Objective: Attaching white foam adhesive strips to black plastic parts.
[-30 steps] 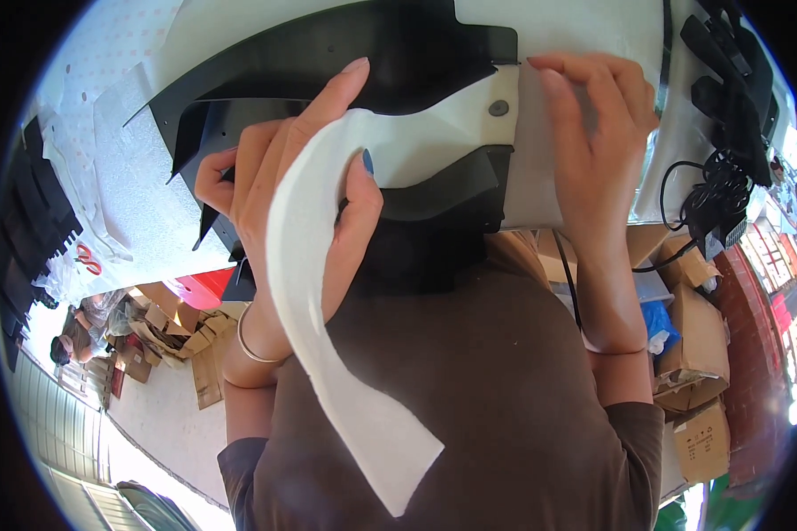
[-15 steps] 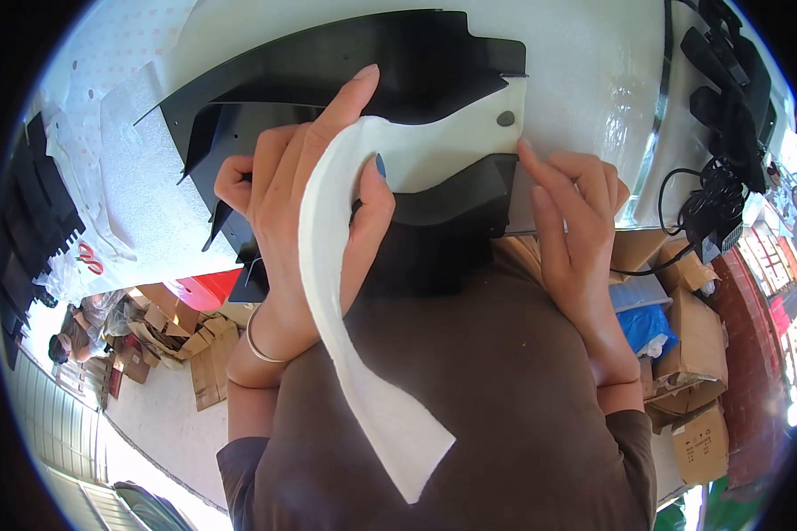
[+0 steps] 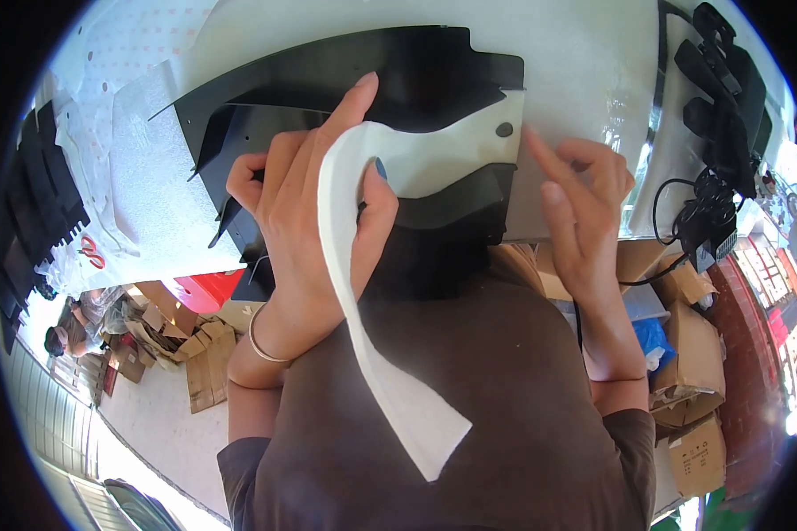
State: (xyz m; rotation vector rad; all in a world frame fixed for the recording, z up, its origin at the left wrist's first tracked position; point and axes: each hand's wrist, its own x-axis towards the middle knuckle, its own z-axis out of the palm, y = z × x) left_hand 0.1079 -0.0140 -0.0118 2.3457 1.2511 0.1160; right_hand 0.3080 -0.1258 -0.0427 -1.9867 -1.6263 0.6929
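A black curved plastic panel [image 3: 398, 71] lies on the worktable in front of me. Along it runs a long white strip of soft felt-like material [image 3: 452, 146], with a dark round spot near its right end, which lies flat by the panel's right edge. My left hand [image 3: 314, 177] has the strip in the crook between thumb and forefinger. The forefinger points forward over the panel, and the other fingers are curled. From there the strip's loose end bends back and hangs before my shirt. My right hand [image 3: 589, 190] is held just right of the panel, touching nothing, thumb and forefinger stretched out.
A foam sheet [image 3: 155, 168] and red-handled scissors [image 3: 90, 252] lie left on the table, beside stacked black parts [image 3: 35, 190]. Black cables [image 3: 713, 203] bunch at the right. Cardboard boxes [image 3: 691, 354] stand at lower right. Another person [image 3: 66, 334] is far left.
My right forefinger has come away from the strip's right end and moved slightly right. My left hand and the strip appear shifted slightly right, with little change in grip.
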